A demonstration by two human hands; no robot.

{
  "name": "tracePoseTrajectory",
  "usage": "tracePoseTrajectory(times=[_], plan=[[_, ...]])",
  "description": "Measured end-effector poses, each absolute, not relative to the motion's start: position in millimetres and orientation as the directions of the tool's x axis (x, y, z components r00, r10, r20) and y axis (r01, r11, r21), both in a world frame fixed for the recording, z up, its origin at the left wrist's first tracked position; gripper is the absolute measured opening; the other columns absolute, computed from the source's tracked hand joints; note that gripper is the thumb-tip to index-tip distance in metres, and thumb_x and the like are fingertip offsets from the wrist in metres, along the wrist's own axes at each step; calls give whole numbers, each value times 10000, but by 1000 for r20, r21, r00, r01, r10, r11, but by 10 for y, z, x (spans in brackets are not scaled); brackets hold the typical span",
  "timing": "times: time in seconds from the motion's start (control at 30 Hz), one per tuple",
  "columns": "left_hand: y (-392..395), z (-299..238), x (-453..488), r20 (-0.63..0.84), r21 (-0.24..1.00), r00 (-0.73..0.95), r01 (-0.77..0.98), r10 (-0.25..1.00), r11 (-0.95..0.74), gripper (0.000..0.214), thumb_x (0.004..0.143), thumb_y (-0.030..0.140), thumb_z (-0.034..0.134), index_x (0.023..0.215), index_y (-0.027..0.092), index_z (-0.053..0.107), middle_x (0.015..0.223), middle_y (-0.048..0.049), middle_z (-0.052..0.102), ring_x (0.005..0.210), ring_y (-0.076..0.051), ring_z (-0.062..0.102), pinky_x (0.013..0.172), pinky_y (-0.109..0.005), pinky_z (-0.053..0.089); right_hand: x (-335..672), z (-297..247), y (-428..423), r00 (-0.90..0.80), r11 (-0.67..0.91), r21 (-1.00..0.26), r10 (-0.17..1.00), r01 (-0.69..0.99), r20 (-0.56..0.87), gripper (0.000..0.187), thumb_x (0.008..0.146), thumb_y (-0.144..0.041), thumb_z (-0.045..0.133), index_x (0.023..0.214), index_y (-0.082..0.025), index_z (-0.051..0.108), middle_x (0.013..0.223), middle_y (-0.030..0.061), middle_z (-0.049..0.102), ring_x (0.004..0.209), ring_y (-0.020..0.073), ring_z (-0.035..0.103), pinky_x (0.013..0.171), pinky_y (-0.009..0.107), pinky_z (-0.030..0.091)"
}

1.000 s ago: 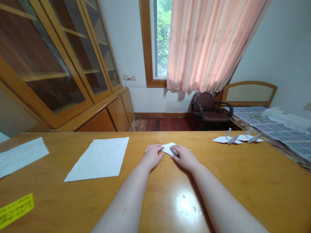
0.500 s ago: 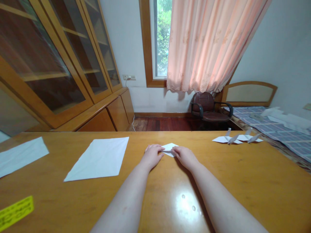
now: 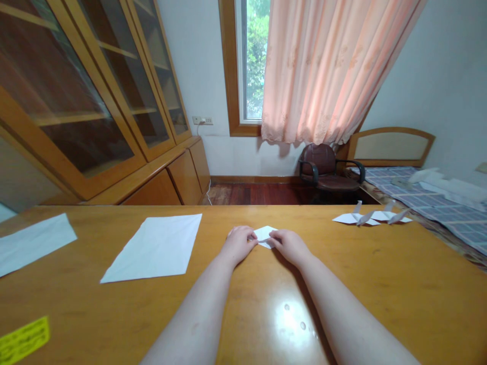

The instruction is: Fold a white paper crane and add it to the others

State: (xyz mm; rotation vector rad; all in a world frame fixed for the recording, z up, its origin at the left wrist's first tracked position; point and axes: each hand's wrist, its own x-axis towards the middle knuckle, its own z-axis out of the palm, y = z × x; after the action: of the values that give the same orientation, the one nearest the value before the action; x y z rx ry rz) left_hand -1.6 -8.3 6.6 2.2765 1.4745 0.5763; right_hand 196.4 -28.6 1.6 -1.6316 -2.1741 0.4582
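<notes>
A small piece of folded white paper (image 3: 265, 233) lies on the wooden table, between my hands near the far edge. My left hand (image 3: 241, 243) pinches its left corner, thumb and fingers drawn together. On the opposite side, my right hand (image 3: 288, 244) grips the right corner with thumb and fingertips. The paper's near edge is partly raised between the hands, and both its side corners are hidden under my fingers.
Left of my hands lies a large white paper sheet (image 3: 155, 248), with another sheet (image 3: 36, 243) farther left. Folded paper figures (image 3: 371, 218) stand at the right far edge. A yellow label (image 3: 25, 339) is at the near left of the table (image 3: 380, 284).
The near flap of the folded paper has shifted slightly toward me, and more of its upper face shows. Both hands stay at its corners, fingers moved a little.
</notes>
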Motion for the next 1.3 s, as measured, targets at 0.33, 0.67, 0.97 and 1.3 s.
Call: tracePoseTrajectory(times=[0.33, 0.67, 0.97, 1.3], plan=[[-115, 114, 0, 141, 479, 397, 774, 907, -413, 114, 734, 319, 605, 740, 217, 655, 913, -26, 641, 933, -198, 539, 887, -327, 393, 1939, 20, -264, -314, 337, -519, 940, 786, 135, 215, 838, -333, 514, 797, -209, 684, 858, 57, 674, 801, 172, 592, 729, 257, 407], [-88, 47, 4, 174, 465, 401, 772, 899, -434, 120, 732, 322, 609, 704, 208, 636, 889, -27, 626, 894, -190, 536, 852, -316, 392, 1921, -20, -255, -295, 342, -557, 939, 757, 176, 174, 817, -282, 535, 776, -187, 675, 877, 67, 646, 832, 172, 572, 764, 268, 409], [-50, -15, -5, 177, 471, 373, 780, 911, -411, 90, 719, 297, 637, 726, 208, 637, 863, -22, 611, 882, -190, 532, 828, -315, 393, 1946, -71, -198, -237, 309, -558, 951, 770, 200, 88, 739, -242, 619, 693, -167, 623, 816, 48, 607, 788, 157, 536, 733, 255, 384], [-39, -48, -11, 175, 489, 360, 776, 916, -399, 105, 708, 309, 654, 756, 220, 629, 892, -17, 615, 915, -202, 530, 835, -322, 391, 1976, -50, -201, -166, 236, -486, 969, 842, 183, 124, 712, -289, 665, 683, -177, 620, 814, 45, 592, 853, 178, 514, 782, 279, 342]])
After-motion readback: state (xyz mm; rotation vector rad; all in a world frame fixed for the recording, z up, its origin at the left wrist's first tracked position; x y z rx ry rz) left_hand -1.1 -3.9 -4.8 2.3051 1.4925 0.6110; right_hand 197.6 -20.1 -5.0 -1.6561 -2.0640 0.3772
